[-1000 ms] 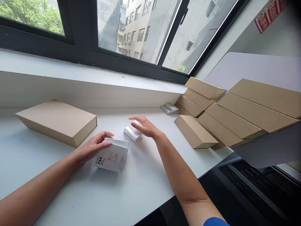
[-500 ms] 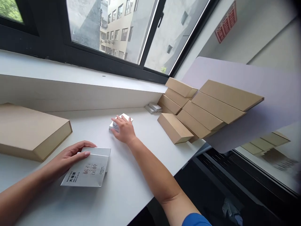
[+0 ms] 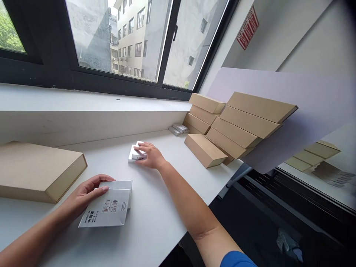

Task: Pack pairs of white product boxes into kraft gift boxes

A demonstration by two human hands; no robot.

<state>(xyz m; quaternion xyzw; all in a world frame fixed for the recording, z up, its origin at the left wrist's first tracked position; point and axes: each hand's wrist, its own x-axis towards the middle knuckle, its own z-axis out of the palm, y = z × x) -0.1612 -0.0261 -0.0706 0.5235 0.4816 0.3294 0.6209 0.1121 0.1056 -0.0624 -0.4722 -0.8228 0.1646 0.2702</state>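
My left hand (image 3: 93, 191) is closed on a white printed tea carton (image 3: 109, 207), thumb on its front and fingers behind. The carton has dark lettering and stands over the near table; a second white panel shows behind it, and I cannot tell whether it is part of the same carton. Farther off, my right hand (image 3: 151, 155) reaches across to a small pile of white boxes (image 3: 133, 154). Its fingers lie over the top box and the thumb is at the near side, closed around it. Part of the pile is hidden by the fingers.
A large tan box (image 3: 39, 167) lies at the left. Tan boxes (image 3: 236, 126) are stacked at the right, against a pale panel (image 3: 314, 107). Small silvery-white packs (image 3: 178, 129) sit in the far corner. The white table (image 3: 155, 215) ends diagonally at right; a window (image 3: 139, 40) is behind.
My right hand has shifted to the right side of the small boxes, its fingers closing around the top one. My left hand keeps its hold on the carton. The camera view has turned slightly.
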